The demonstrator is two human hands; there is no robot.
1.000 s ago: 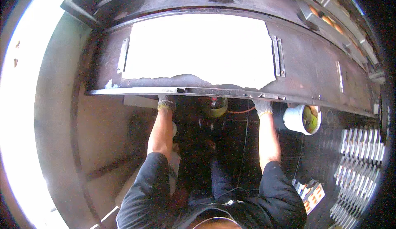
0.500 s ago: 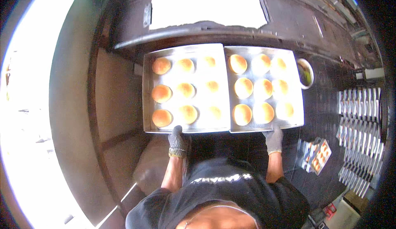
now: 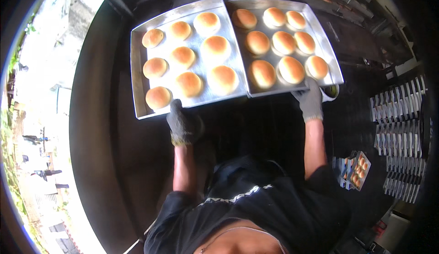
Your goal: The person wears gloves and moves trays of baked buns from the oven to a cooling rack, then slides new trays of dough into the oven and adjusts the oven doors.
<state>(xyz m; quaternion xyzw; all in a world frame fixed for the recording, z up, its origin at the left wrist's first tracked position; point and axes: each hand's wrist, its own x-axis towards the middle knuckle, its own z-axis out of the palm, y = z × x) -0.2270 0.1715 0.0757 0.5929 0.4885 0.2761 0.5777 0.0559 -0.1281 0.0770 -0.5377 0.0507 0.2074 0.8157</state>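
Observation:
Two shallow metal baking trays are held side by side, the left tray [image 3: 169, 46] and the right tray [image 3: 327, 48], each with several golden round buns [image 3: 188, 84] in rows. My left hand [image 3: 183, 123], in a grey glove, grips the near edge of the left tray with its thumb up over the rim. My right hand [image 3: 311, 101], also gloved, holds the near edge of the right tray in the same way. The fingers under both trays are hidden. The pair tilts, its right side higher in the picture.
A white round container [image 3: 330, 93] shows partly behind my right hand. Stacked metal trays [image 3: 398, 142] stand at the far right. Lower right, a smaller group of trays [image 3: 359, 169] holds more buns. A dark wall or panel [image 3: 98, 130] runs along the left, with a bright outdoor area beyond.
Both trays have moved up and slightly left in the view and tilted, with both hands still gripping them. The white surface behind them at the top is no longer visible.

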